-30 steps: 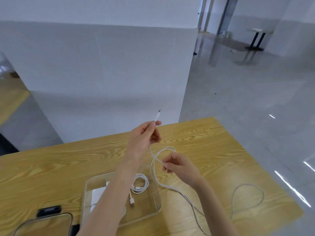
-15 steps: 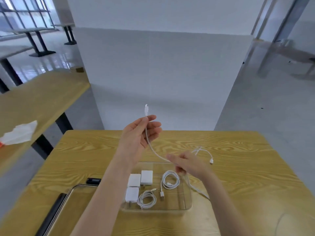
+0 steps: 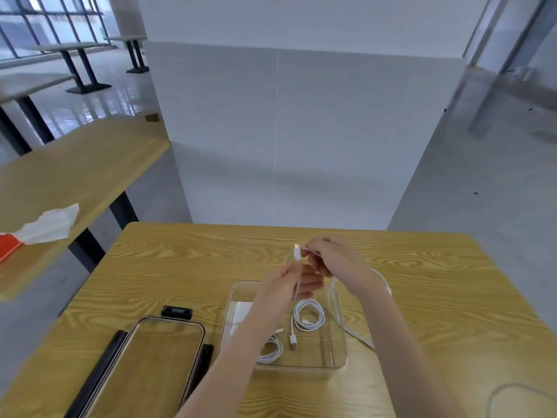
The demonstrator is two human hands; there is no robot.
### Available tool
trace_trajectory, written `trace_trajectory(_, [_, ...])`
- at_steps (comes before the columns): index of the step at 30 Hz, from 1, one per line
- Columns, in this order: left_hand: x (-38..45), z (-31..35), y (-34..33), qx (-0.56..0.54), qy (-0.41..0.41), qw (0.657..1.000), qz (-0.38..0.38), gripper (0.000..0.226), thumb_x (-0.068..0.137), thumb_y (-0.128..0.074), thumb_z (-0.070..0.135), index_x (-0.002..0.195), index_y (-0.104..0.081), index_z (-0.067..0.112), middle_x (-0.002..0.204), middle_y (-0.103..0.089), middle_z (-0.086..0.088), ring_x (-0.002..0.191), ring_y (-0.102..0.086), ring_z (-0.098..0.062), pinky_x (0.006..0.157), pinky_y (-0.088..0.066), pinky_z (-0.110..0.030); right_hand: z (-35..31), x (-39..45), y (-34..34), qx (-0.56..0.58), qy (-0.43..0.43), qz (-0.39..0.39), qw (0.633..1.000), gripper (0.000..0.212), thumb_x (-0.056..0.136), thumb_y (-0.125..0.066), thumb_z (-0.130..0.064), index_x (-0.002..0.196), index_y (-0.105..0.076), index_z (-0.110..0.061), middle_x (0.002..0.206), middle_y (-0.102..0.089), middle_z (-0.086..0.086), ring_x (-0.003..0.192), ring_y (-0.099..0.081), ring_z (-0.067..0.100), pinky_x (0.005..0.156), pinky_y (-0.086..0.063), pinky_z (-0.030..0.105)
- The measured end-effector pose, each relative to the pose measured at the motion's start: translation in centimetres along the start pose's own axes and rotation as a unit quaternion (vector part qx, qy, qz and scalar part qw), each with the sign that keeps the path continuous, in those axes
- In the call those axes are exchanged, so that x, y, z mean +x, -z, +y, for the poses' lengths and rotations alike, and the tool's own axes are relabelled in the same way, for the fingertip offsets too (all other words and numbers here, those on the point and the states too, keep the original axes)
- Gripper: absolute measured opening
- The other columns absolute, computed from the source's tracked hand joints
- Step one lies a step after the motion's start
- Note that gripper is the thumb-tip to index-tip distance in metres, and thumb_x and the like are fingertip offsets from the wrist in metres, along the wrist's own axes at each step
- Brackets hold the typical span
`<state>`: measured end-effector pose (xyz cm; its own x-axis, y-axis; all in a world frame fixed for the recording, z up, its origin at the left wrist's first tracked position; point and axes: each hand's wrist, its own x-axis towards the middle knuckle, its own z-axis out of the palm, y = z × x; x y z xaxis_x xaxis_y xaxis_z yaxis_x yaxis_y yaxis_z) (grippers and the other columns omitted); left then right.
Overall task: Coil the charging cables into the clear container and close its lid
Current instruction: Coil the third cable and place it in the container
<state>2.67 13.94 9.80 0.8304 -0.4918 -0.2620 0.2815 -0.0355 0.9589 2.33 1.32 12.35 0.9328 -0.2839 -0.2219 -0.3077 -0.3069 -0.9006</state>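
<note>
Left hand: the left hand (image 3: 284,282) is raised over the clear container, thumb and fingers pinching a white charging cable (image 3: 297,268) just below its plug, which points up.
Right hand: the right hand (image 3: 330,257) sits just beside the left, fingers curled, pinching the same cable near the plug end.
Cable: from the hands it drops past the right wrist and trails across the counter (image 3: 187,267) toward the near right corner.
Clear container: the clear container (image 3: 339,336) stands open on the counter below the hands; inside lie two coiled white cables (image 3: 309,316) and white charger blocks (image 3: 241,312), partly hidden by the left forearm.
Lid: the lid (image 3: 156,360) lies flat on the counter, just left of the container.
</note>
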Motion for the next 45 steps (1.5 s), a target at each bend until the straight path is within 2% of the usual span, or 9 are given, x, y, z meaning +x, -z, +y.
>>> trace_trajectory(7, [1.9,0.9,0.8,-0.088,0.01,0.994,0.068,0.034,0.098,-0.041,0.017,0.099,-0.065,-0.006,0.06,-0.06,-0.009,0.048,-0.054,-0.017,0.05,-0.047,-0.024,1.0,-2.6,-1.1,-0.084,0.141,-0.023,0.986,0.023,0.098,-0.042,-0.014,0.09,-0.064,-0.014,0.069,-0.065,-0.001,0.059,-0.058,0.009,0.057,-0.048,0.018])
trace_trajectory(14, [2.9,2.2,1.1,-0.311,0.019,0.949,0.043,0.03,0.099,-0.038,0.014,0.091,-0.062,-0.002,0.069,-0.072,-0.007,0.063,-0.071,-0.015,0.058,-0.057,-0.022,3.6,-2.5,-1.1,-0.019,0.089,-0.13,0.987,0.028,0.096,-0.046,-0.023,0.081,-0.065,-0.01,0.072,-0.068,-0.003,0.073,-0.063,0.013,0.081,-0.049,0.032])
trace_trajectory(19, [3.3,2.8,1.6,-0.324,-0.012,0.944,0.061,0.031,0.099,-0.036,0.016,0.084,-0.059,0.003,0.048,-0.049,0.004,0.042,-0.049,-0.008,0.046,-0.044,-0.019,6.5,-0.1,0.1,-0.2,0.065,-0.098,0.973,0.03,0.094,-0.05,-0.029,0.089,-0.065,-0.003,0.074,-0.055,0.003,0.066,-0.046,0.015,0.063,-0.036,0.028])
trace_trajectory(24, [3.7,2.8,3.1,-0.281,-0.041,0.956,0.07,0.03,0.1,-0.035,0.018,0.087,-0.058,0.004,0.047,-0.042,0.007,0.038,-0.034,-0.006,0.041,-0.032,-0.017,9.9,2.4,2.2,-0.335,0.065,0.048,0.939,0.034,0.093,-0.046,-0.008,0.122,-0.059,-0.02,0.131,-0.054,-0.005,0.13,-0.04,0.017,0.107,-0.029,0.029])
trace_trajectory(27, [3.7,2.9,3.9,-0.282,-0.044,0.956,0.067,0.03,0.1,-0.035,0.019,0.087,-0.058,0.004,0.048,-0.04,0.007,0.038,-0.03,-0.006,0.04,-0.03,-0.017,11.7,3.4,2.9,-0.389,-0.009,0.051,0.92,0.042,0.096,-0.043,-0.018,0.138,-0.041,-0.019,0.145,-0.041,-0.001,0.139,-0.027,0.021,0.113,-0.019,0.036])
trace_trajectory(31, [3.7,2.9,4.2,-0.248,-0.06,0.965,0.055,0.03,0.1,-0.035,0.02,0.088,-0.058,0.005,0.048,-0.038,0.008,0.039,-0.028,-0.006,0.039,-0.028,-0.016,13.2,3.4,2.6,-0.301,-0.086,0.012,0.95,0.02,0.098,-0.038,-0.023,0.09,-0.057,-0.02,0.089,-0.063,0.001,0.092,-0.06,0.028,0.079,-0.04,0.034])
trace_trajectory(34, [3.4,2.6,3.6,-0.128,-0.062,0.988,0.053,0.03,0.1,-0.035,0.02,0.087,-0.059,0.006,0.048,-0.039,0.008,0.038,-0.029,-0.005,0.04,-0.026,-0.016,13.7,3.0,2.3,-0.138,-0.093,0.075,0.983,0.032,0.097,-0.043,-0.022,0.069,-0.055,-0.012,0.055,-0.049,0.001,0.049,-0.044,0.018,0.053,-0.033,0.028])
trace_trajectory(41, [3.7,-0.2,-0.2,0.158,0.035,0.986,-0.025,0.032,0.1,-0.037,0.023,0.092,-0.064,0.007,0.064,-0.064,0.002,0.04,-0.033,-0.005,0.046,-0.028,-0.018,10.5,2.1,2.7,-0.02,-0.058,0.163,0.985,0.037,0.095,-0.045,-0.018,0.061,-0.059,-0.011,0.078,-0.058,0.033,0.061,-0.041,0.019,0.057,-0.031,0.03])
trace_trajectory(45, [4.4,-1.3,-2.6,0.206,-0.003,0.978,0.028,0.034,0.1,-0.034,0.025,0.099,-0.064,0.01,0.088,-0.074,0.002,0.04,-0.038,0.001,0.054,-0.032,-0.022,8.2,1.0,3.4,0.048,-0.045,0.163,0.984,0.033,0.095,-0.044,-0.015,0.092,-0.061,0.014,0.059,-0.048,0.015,0.051,-0.035,0.013,0.057,-0.033,0.026])
